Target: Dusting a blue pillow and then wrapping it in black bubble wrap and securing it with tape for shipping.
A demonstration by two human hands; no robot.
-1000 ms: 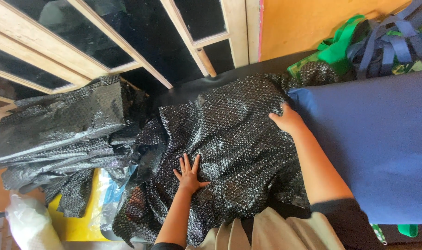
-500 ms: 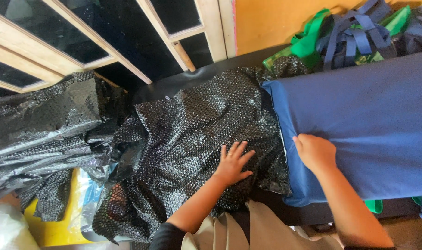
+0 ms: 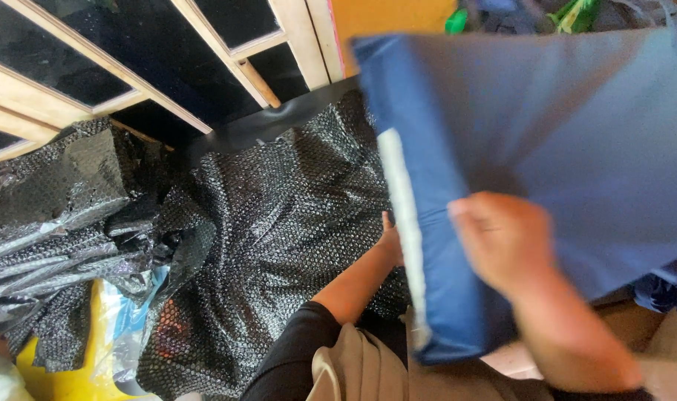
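Observation:
A large blue flat cushion-like panel with a pale strip along its left edge is lifted and tilted, filling the right half of the view. My right hand presses on its near face and grips it. My left hand is mostly hidden behind the panel's left edge, at its underside; only the wrist and forearm show. Under both lies a sheet of black bubble wrap spread over the surface.
More crumpled black bubble wrap is heaped at the left. A wooden-framed dark glass panel runs along the top left. Yellow and clear plastic lie at the bottom left. Green and blue straps sit at the top right.
The blue panel has been lifted off the surface and swung left over the bubble wrap. My left hand moved from lying flat on the wrap to the panel's left edge.

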